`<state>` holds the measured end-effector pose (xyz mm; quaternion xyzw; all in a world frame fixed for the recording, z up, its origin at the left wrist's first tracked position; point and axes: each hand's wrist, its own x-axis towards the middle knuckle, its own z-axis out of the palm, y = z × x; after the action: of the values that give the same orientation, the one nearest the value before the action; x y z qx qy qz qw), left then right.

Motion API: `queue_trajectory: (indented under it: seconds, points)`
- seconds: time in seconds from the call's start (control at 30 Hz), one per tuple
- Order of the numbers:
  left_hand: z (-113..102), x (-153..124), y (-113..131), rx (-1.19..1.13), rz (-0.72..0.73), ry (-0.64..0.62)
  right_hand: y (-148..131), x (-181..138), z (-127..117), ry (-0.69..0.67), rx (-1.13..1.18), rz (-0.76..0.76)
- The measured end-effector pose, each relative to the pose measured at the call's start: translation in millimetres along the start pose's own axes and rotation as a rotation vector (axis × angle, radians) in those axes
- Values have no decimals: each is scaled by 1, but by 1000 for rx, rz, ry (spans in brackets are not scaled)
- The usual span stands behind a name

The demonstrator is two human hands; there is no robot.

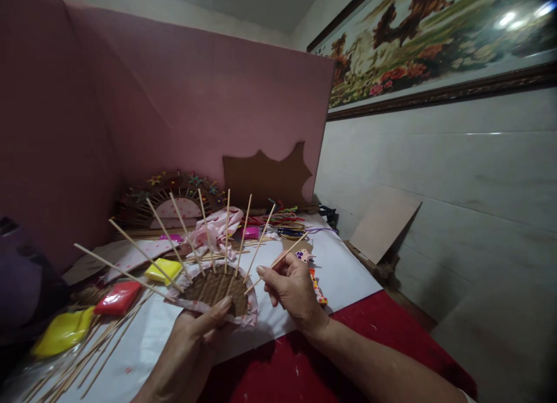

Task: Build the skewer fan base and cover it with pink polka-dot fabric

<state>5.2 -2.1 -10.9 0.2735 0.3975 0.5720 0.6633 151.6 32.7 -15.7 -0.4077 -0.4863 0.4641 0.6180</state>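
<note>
My left hand (198, 339) grips a half-round cardboard piece (213, 292) by its lower edge, thumb on its brown face. Pink dotted cloth (250, 313) wraps its rim. Several thin wooden sticks (227, 226) fan outward from the curved edge. In my right hand (289, 287) one more wooden stick (282, 258) is pinched between thumb and fingers; its lower end meets the right side of the cardboard piece. Whether that end is fixed there I cannot tell.
Loose sticks (98, 345) lie at the left beside yellow (63, 333) and red packets (117, 298). A decorated fan-shaped piece (169, 208) stands at the back, near crumpled pink cloth (217, 226) and scissors (291, 231). Brown cardboard (265, 179) leans on the pink partition.
</note>
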Motion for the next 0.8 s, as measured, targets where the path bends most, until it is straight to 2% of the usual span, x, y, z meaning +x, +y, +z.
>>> queue_trajectory:
  seconds: [0.27,0.43,0.53,0.8]
  points:
    - [3,-3,2,-5,-14,16,2,-1,0,-5,5,-17]
    - [3,-4,2,-8,0,-29,1,-1,0,-7,1,-14]
    - [2,-4,2,22,4,-3,0,-1,0,-1,-10,-7]
    - [2,-5,3,68,-53,-26,0,-1,-2,-6,-10,-15]
